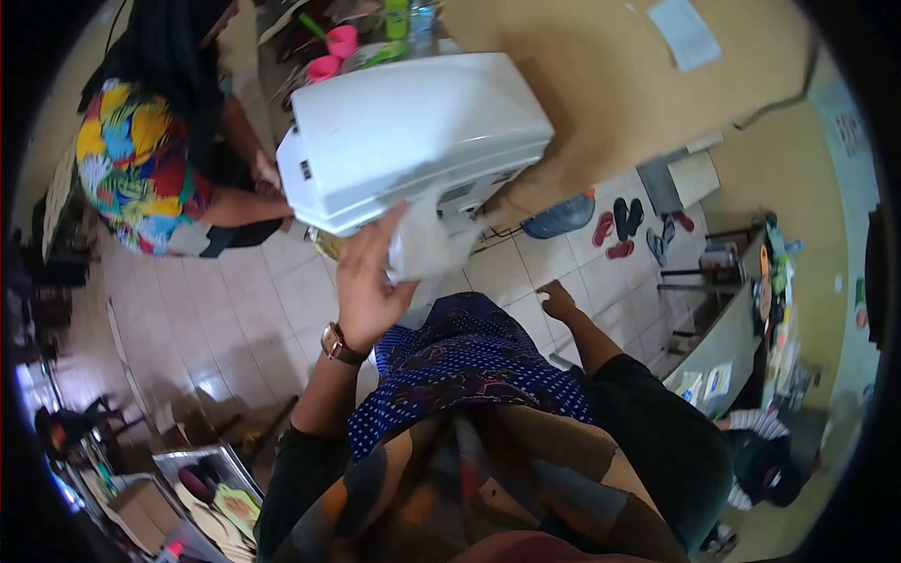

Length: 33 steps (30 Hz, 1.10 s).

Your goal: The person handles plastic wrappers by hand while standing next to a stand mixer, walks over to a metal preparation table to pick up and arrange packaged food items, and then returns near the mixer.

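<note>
My left hand (pixel 371 281), with a watch on its wrist, holds a crumpled whitish plastic or cloth piece (pixel 418 246), blurred by motion. It is just below the near edge of a large white plastic box-shaped appliance (pixel 413 122) on the wooden table (pixel 601 103). My right hand (pixel 558 301) hangs low at my right side, away from the table, with its fingers partly curled and a finger pointing out. Whether it holds anything small cannot be made out.
A person in a colourful top (pixel 141 159) stands at the left, hands near the appliance. Pink cups (pixel 342 40) and bottles stand behind it. Sandals (pixel 621 218) and a dark bag (pixel 558 218) lie on the tiled floor. Another person (pixel 765 460) is at lower right.
</note>
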Motion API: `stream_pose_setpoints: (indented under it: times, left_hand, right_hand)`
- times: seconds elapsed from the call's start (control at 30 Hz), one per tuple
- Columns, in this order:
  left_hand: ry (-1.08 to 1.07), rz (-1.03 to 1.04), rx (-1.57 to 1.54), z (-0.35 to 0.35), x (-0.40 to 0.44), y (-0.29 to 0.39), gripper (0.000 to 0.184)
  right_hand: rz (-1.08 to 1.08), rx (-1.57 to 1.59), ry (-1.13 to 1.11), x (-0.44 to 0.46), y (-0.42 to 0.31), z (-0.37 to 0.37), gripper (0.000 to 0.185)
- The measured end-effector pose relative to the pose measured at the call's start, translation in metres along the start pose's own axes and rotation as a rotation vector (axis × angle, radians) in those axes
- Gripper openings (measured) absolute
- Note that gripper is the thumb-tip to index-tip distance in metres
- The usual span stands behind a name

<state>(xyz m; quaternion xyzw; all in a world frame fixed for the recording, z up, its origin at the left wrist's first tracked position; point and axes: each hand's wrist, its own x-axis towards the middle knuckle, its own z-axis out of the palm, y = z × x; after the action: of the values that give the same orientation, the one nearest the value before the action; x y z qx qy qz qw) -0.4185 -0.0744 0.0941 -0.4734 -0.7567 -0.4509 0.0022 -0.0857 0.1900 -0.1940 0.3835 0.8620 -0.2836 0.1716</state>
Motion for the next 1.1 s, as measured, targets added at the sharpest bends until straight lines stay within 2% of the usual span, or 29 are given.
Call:
stream_pose_setpoints:
  times: [0.07,0.1,0.13,0.2,0.23,0.3,0.33,0.4,0.47,0.5,0.53,0.57,0.6,0.63,0.67,0.7,0.8,0.83,0.87,0.93,0.97,1.03,1.07,1.1]
  left_hand:
    - [0.05,0.037,0.072,0.002,0.035,0.015,0.061]
    - [0.126,0.056,0.15,0.002,0.057,0.026,0.06]
    - [0.124,0.074,0.159,0.002,0.076,0.035,0.06]
    - [-0.004,0.047,0.39,0.004,0.113,0.047,0.058]
    - [-0.002,0.054,0.401,0.011,0.131,0.045,0.058]
    - [0.082,0.252,0.572,0.026,0.162,0.039,0.056]
    - [0.081,0.272,0.572,0.031,0.166,0.037,0.056]
    - [0.04,0.286,0.466,0.049,0.183,0.036,0.053]
    - [-0.071,0.096,0.135,0.066,0.173,0.068,0.042]
    - [-0.155,0.045,0.015,0.073,0.164,0.083,0.038]
    - [-0.257,-0.096,-0.072,0.085,0.153,0.091,0.035]
    - [-0.295,-0.135,-0.174,0.097,0.139,0.106,0.034]
    - [-0.341,-0.158,-0.239,0.115,0.126,0.111,0.034]
    - [-0.453,-0.265,-0.323,0.131,0.113,0.12,0.037]
    - [-0.449,-0.229,-0.366,0.152,0.096,0.13,0.038]
    - [-0.487,-0.223,-0.4,0.175,0.082,0.126,0.039]
    - [-0.676,-0.459,-0.416,0.235,0.053,0.14,0.044]
    - [-0.701,-0.54,-0.444,0.253,0.044,0.146,0.045]
    - [-0.715,-0.539,-0.487,0.278,0.034,0.143,0.047]
    - [-0.772,-0.571,-0.541,0.319,0.024,0.148,0.051]
    - [-0.782,-0.579,-0.57,0.339,0.02,0.149,0.051]
    - [-0.772,-0.613,-0.638,0.373,0.017,0.164,0.051]
    - [-0.794,-0.601,-0.633,0.386,0.016,0.174,0.051]
    - [-0.8,-0.671,-0.689,0.399,0.015,0.188,0.051]
  right_hand:
    - [0.017,0.043,0.08,-0.021,0.048,0.013,0.036]
    - [0.131,0.05,0.07,-0.035,0.055,0.005,0.035]
    - [0.135,0.036,0.119,-0.048,0.077,0.012,0.033]
    - [0.172,0.013,0.126,-0.066,0.137,0.047,0.035]
    - [0.267,0.042,0.115,-0.086,0.132,0.04,0.036]
    - [0.415,0.179,0.065,-0.103,0.168,0.065,0.036]
    - [0.415,0.205,0.082,-0.115,0.167,0.065,0.034]
    - [0.468,0.275,0.135,-0.133,0.182,0.077,0.032]
    - [0.284,0.188,0.178,-0.149,0.223,0.116,0.033]
    - [0.408,0.337,0.131,-0.163,0.215,0.108,0.036]
    - [0.359,0.343,0.207,-0.172,0.22,0.117,0.036]
    - [0.493,0.453,0.134,-0.189,0.201,0.091,0.036]
    - [0.468,0.465,0.145,-0.192,0.219,0.099,0.037]
    - [0.383,0.407,0.271,-0.198,0.229,0.109,0.036]
    - [0.397,0.42,0.296,-0.205,0.232,0.101,0.036]
    - [0.449,0.423,0.294,-0.217,0.224,0.078,0.035]
    - [0.566,0.481,0.586,-0.236,0.233,0.042,0.035]
    - [0.589,0.497,0.706,-0.242,0.24,0.033,0.036]
    - [0.607,0.508,0.717,-0.252,0.252,0.022,0.036]
    - [0.712,0.494,1.04,-0.271,0.268,-0.005,0.036]
    - [0.731,0.501,1.054,-0.283,0.276,-0.018,0.036]
    - [0.846,0.361,1.275,-0.312,0.285,-0.034,0.037]
    - [0.868,0.369,1.283,-0.326,0.289,-0.04,0.037]
    - [0.921,0.324,1.356,-0.339,0.294,-0.045,0.039]
